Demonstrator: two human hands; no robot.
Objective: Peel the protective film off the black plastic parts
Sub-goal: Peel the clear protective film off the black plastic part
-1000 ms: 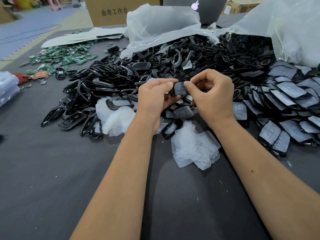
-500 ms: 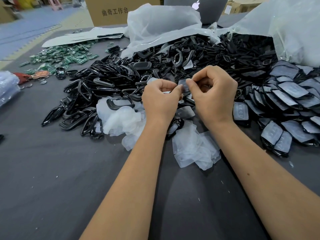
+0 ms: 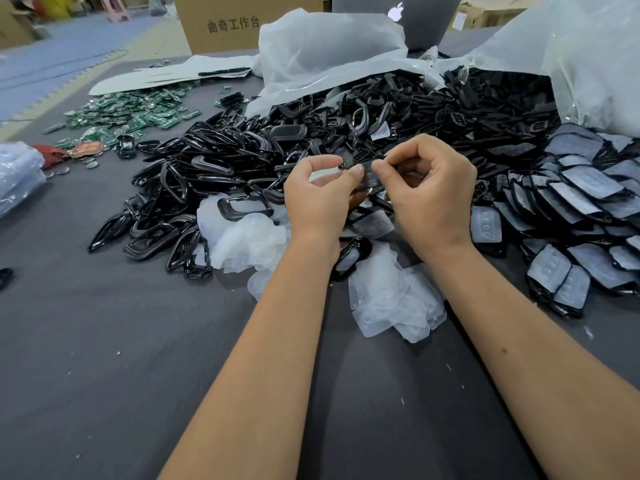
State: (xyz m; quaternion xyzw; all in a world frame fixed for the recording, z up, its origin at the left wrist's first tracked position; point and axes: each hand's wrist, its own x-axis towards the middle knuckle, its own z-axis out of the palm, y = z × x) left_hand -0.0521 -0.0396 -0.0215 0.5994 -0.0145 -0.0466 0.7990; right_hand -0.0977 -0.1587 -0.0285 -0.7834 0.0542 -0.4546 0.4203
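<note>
I see L hand (image 3: 320, 199) & R hand (image 3: 429, 192), fingers (image 3: 356, 170) pinching one black part (image 3: 370, 174) above desk (image 3: 104, 341). Carton (image 3: 221, 24) reads "曲奇工作台"; laptop (image 3: 398, 15) w/ Apple logo.

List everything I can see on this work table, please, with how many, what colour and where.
black plastic part: one, black, pinched between both hands
black frames: many, glossy black, heap at centre-left
film-covered parts: many, black under grey film, stacked at right
peeled films: many, translucent white, near the wrists
circuit boards: many, green, far left
plastic bags: two, milky white, at the back
cardboard box: one, brown, far back
laptop: one, grey, far back
table: dark grey cover
left hand: grips the part
right hand: pinches the part
</note>
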